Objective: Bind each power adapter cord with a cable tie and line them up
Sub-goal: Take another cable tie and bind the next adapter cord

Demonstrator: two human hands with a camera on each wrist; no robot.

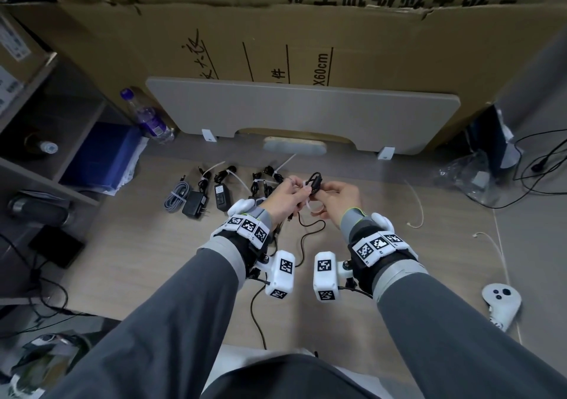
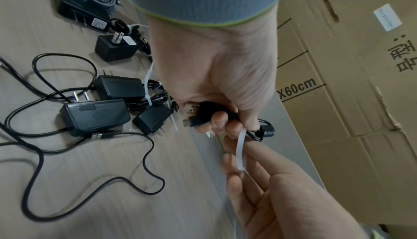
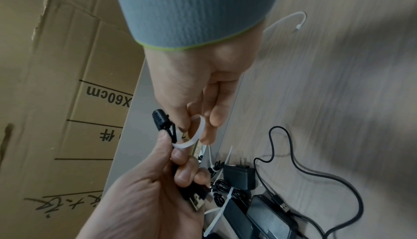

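White tie (image 3: 195, 134) in R fingers (image 3: 215, 116), cord bundle (image 2: 204, 113) L.

My left hand (image 2: 216, 75) grips a bundled black cord (image 2: 266, 132), fingers curled round it, a USB plug (metal end showing) poking out. My right hand (image 2: 277, 198) pinches the white cable tie (image 2: 240, 151) running from the bundle. On the wooden floor (image 2: 101, 198) lie five black adapters (image 2: 94, 116), several tied.
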